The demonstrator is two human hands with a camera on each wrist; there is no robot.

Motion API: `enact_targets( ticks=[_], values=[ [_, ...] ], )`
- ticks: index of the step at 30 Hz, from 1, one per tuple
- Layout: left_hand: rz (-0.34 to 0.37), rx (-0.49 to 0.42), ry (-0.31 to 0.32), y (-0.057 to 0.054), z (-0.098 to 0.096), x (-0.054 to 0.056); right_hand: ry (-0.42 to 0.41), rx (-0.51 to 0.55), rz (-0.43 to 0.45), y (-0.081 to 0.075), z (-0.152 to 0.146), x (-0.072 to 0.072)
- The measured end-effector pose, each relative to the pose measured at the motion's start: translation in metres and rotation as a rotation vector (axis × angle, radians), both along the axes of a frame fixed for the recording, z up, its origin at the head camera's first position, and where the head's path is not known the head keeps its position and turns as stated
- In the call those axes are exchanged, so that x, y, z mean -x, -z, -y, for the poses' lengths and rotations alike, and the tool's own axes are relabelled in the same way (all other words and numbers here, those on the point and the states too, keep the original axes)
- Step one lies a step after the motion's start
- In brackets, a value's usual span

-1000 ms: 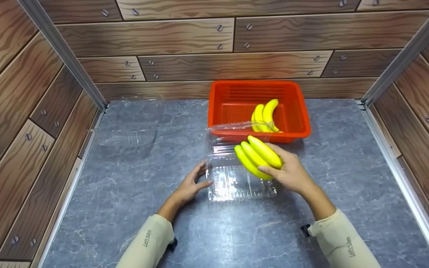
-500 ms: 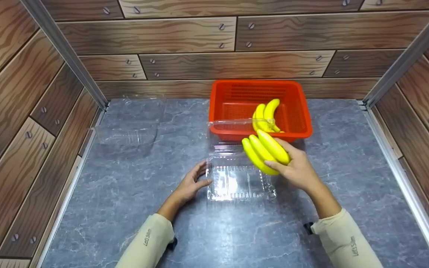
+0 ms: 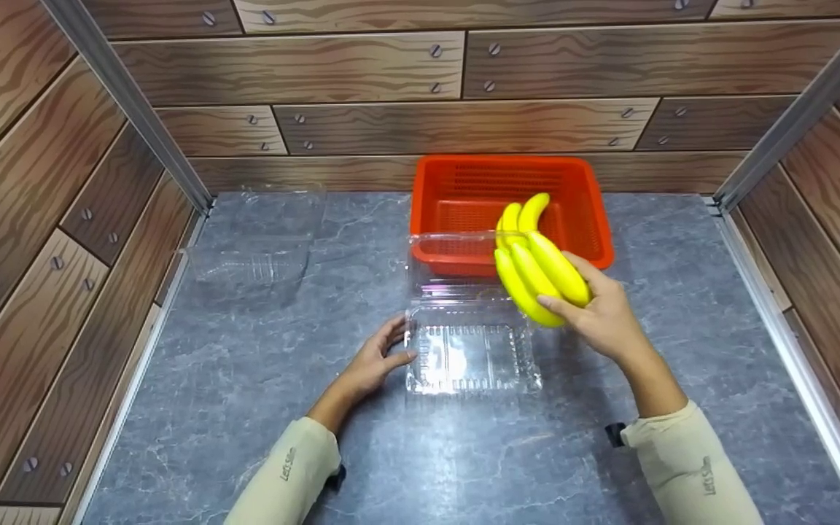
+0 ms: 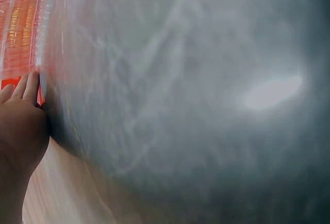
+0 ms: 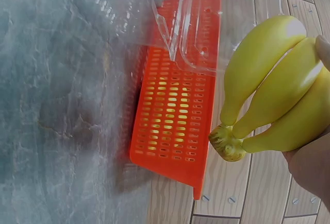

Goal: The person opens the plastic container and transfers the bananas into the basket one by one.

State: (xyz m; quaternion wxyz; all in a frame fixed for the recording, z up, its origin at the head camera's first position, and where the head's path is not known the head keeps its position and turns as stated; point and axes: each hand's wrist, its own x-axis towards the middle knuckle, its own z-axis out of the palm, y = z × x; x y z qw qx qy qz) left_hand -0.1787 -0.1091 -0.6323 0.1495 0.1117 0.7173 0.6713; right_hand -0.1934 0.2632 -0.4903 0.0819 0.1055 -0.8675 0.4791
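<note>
My right hand (image 3: 602, 313) holds a bunch of yellow bananas (image 3: 537, 281) between thumb and fingers, up in front of the red basket. In the right wrist view the stem end of the bananas (image 5: 273, 80) points down and left. A clear plastic clamshell container (image 3: 467, 361) lies on the table with its lid raised toward the basket. At its left edge my left hand (image 3: 372, 361) rests, thumb and fingertips touching the side, fingers fairly straight. The left wrist view shows the left hand (image 4: 23, 116) at its left border.
The red basket (image 3: 442, 175) stands at the back, with another bunch of bananas (image 3: 534, 211) inside. A second clear clamshell container (image 3: 245, 270), lid raised, sits at the back left. Wood-patterned walls (image 3: 362, 69) enclose the grey marbled table (image 3: 208, 386) at the back and sides.
My right hand has moved right and away toward the basket, carrying the bananas from above the clamshell container. The left hand has stayed at the container's left edge.
</note>
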Motion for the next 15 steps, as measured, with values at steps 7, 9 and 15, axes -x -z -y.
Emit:
enact_targets(
  ticks=[7, 9, 15],
  values=[
    [0.011, -0.003, 0.024, 0.000, 0.000, 0.000, 0.007, 0.043, -0.011, -0.008, -0.006, 0.002],
    [0.006, -0.005, 0.022, -0.001, 0.000, 0.000, 0.008, 0.051, -0.017, -0.010, -0.007, 0.003],
    [-0.007, -0.006, 0.011, -0.001, 0.000, 0.001, 0.016, 0.047, -0.022, -0.012, -0.011, 0.006]
  ],
)
